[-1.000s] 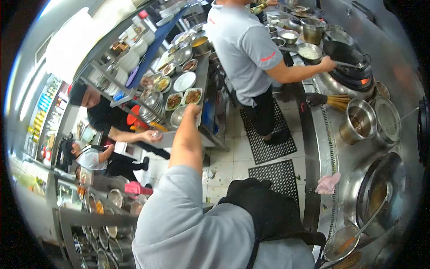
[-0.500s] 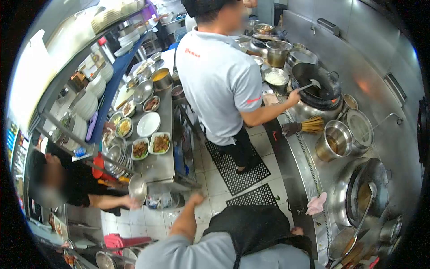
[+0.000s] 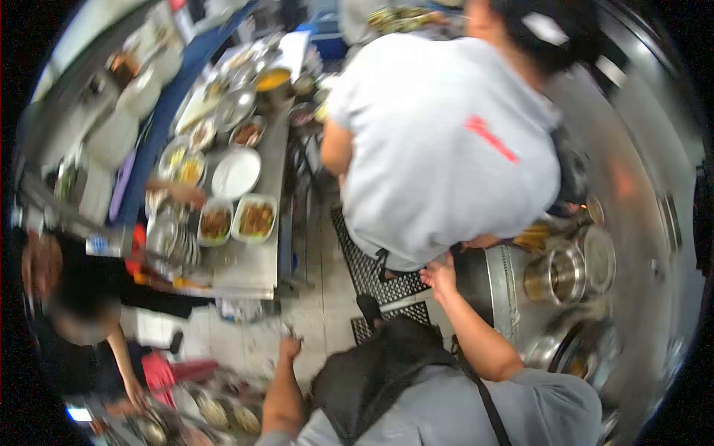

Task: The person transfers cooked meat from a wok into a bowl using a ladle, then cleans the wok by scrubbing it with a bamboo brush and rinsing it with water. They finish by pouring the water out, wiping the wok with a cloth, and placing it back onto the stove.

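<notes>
My right hand (image 3: 439, 276) is stretched forward, palm partly up and fingers apart, with nothing in it. Its fingertips are right at the lower edge of a co-worker's grey shirt (image 3: 446, 141). Low over the tiled floor (image 3: 320, 312), my left hand (image 3: 291, 346) is curled, and blur hides what it holds, if anything. The nearest thing to it is the end of the steel prep table (image 3: 256, 279). Two white dishes of cooked food (image 3: 216, 223) (image 3: 255, 218) and a white plate (image 3: 236, 174) stand on that table.
The co-worker bends across the aisle ahead, over perforated black mats (image 3: 372, 260). Steel pots (image 3: 554, 275) line the stove at right. At left, another person (image 3: 82, 312) leans near a red object (image 3: 167, 375). A person's hand (image 3: 182, 193) reaches over the table's bowls.
My right arm has come forward into view. The co-worker, earlier upright with a ladle at the wok, now bends over with back turned. The bowl held at left is gone from sight.
</notes>
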`<state>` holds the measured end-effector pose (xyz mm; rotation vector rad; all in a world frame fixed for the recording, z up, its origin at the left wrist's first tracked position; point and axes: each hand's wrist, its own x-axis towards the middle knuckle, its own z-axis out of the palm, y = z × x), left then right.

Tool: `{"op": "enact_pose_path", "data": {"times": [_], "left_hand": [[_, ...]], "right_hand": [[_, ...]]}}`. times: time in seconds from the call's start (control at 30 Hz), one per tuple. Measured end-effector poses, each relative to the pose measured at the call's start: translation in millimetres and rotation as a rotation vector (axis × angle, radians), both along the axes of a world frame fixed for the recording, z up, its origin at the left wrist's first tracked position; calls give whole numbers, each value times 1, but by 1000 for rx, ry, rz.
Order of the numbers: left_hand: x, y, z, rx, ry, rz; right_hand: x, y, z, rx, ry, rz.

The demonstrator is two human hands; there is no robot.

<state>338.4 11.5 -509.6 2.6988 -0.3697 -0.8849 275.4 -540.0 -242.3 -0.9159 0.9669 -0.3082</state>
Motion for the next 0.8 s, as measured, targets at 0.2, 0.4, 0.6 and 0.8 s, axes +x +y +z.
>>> {"op": "enact_pose_path", "data": {"times": [0.2, 0.4, 0.6, 0.8], "left_hand": [[79, -177, 266, -964, 311, 805], [217, -223, 337, -1283, 10, 1175], [245, -221, 300, -1061, 162, 755], [133, -233, 166, -578, 75, 220]], "right_hand": [[-20, -70, -20, -51, 55, 149], [-20, -135, -33, 37, -28, 125], [-43, -220, -79, -189, 32, 179], [-118, -132, 11, -345, 623, 711]]}}
